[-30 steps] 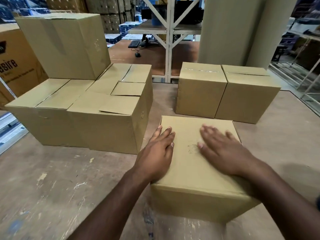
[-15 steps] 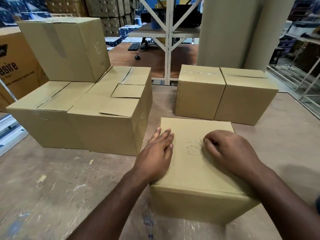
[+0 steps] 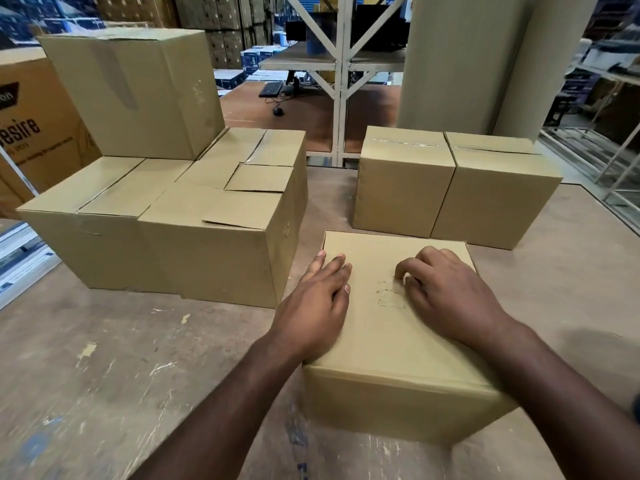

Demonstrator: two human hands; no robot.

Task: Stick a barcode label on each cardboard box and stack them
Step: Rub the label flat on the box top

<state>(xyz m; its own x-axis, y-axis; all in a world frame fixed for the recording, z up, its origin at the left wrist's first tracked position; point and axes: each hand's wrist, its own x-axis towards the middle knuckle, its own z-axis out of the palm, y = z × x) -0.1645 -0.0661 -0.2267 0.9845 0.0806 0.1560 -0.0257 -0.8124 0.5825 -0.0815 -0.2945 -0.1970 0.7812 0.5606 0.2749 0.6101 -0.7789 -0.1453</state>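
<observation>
1. Left hand (image 3: 317, 308): flat on the near-left part of the nearest box (image 3: 398, 344) top, fingers straight and close together, tips pointing away, palm lying over the box's left edge.
2. Right hand (image 3: 446, 292): rests on the right half of the same top, fingers curled under so the fingertips (image 3: 403, 273) press or scratch just beside a faint scuffed mark (image 3: 389, 294) mid-lid. Cannot tell whether anything is pinched.
3. Nearest box stands on the worn table (image 3: 121, 358), directly in front of the person. No barcode label can be made out on it.
4. Left: low cluster of boxes (image 3: 180, 220) touching one another, one taller box (image 3: 138, 91) stacked on its far-left part. Far right: pair of boxes (image 3: 453, 188) side by side, touching, apart from the nearest box.
5. Room: printed carton (image 3: 27, 133) at far left, pale metal rack upright (image 3: 341, 81), wide pillar (image 3: 460, 57), keyboard (image 3: 270, 89) and mouse (image 3: 277, 111) on a brown surface behind.
6. Against one second ago: right hand then lay flat with fingers spread; it curled half a second ago and is curled tighter now. Left hand and box unmoved.
</observation>
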